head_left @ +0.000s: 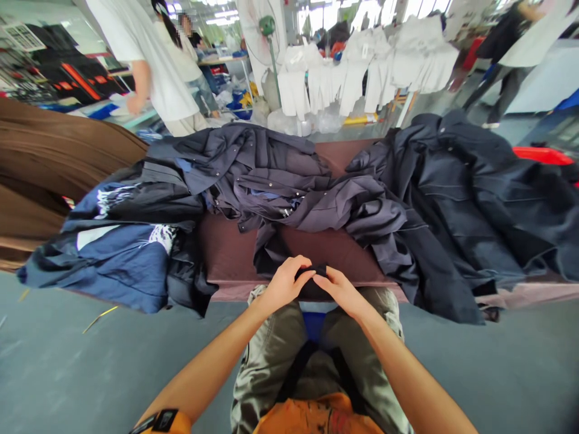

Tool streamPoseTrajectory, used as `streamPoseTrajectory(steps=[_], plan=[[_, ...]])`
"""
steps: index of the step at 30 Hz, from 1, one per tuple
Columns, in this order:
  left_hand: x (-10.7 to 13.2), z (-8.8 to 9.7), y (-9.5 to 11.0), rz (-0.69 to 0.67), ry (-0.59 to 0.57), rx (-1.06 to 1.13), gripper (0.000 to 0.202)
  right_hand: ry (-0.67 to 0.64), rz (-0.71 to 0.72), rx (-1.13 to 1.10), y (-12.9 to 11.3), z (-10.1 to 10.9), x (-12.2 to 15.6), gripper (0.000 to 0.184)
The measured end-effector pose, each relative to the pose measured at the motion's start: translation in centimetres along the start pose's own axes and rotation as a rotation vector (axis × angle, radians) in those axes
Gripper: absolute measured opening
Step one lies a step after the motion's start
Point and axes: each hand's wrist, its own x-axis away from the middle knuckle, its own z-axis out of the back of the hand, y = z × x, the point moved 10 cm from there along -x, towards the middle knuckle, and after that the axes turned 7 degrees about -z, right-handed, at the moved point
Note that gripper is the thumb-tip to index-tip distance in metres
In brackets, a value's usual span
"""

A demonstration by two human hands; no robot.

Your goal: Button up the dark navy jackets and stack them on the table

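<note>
At the table's front edge, both of my hands pinch a dark part of a jacket. My left hand [288, 280] is closed on one side of it and my right hand [340, 288] on the other, with the thumbs almost touching. The dark navy jacket [312, 208] lies crumpled across the table, small metal snaps showing along its edges. Which part of it my fingers grip is hard to tell, since it is small and partly covered by them.
The brown-covered table [230, 250] bears more clothing: blue printed garments [131, 265] at left and a dark jacket pile [479, 187] at right. Brown fabric [58, 163] rises at far left. Behind are a standing fan [266, 25], white garments [362, 66] and other people.
</note>
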Motion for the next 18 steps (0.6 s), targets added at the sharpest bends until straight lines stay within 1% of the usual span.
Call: streamPoseTrajectory(steps=[2, 5, 7, 9, 10, 12, 14, 16, 18], plan=[[0.1, -0.3, -0.1, 0.031, 0.000, 0.044, 0.017, 0.000, -0.005, 0.051, 0.1, 0.0, -0.2, 0.040], [0.1, -0.8, 0.3, 0.059, -0.015, 0.098, 0.023, 0.015, -0.016, 0.100, 0.3, 0.2, -0.6, 0.040], [0.0, -0.8, 0.7, 0.077, -0.018, 0.151, 0.026, 0.031, -0.019, 0.107, 0.4, 0.2, -0.7, 0.040], [-0.5, -0.6, 0.6, 0.099, -0.032, 0.251, 0.032, 0.059, -0.010, 0.130, 0.3, 0.1, -0.7, 0.039], [-0.8, -0.6, 0.2, 0.118, -0.048, 0.315, 0.036, 0.079, -0.001, 0.145, 0.1, 0.1, -0.6, 0.038], [-1.5, -0.5, -1.5, 0.176, -0.097, 0.425, 0.040, 0.123, 0.029, 0.176, -0.4, 0.0, -0.2, 0.037], [-2.0, -0.5, -4.0, 0.255, -0.180, 0.444, 0.037, 0.157, 0.068, 0.204, -1.2, -0.2, 0.2, 0.033], [-1.9, -0.8, -6.4, 0.324, -0.309, 0.396, 0.036, 0.164, 0.100, 0.240, -2.0, -0.4, 0.5, 0.029], [-1.3, -1.2, -7.6, 0.365, -0.450, 0.372, 0.038, 0.198, 0.109, 0.266, -2.4, 0.0, 0.7, 0.030]])
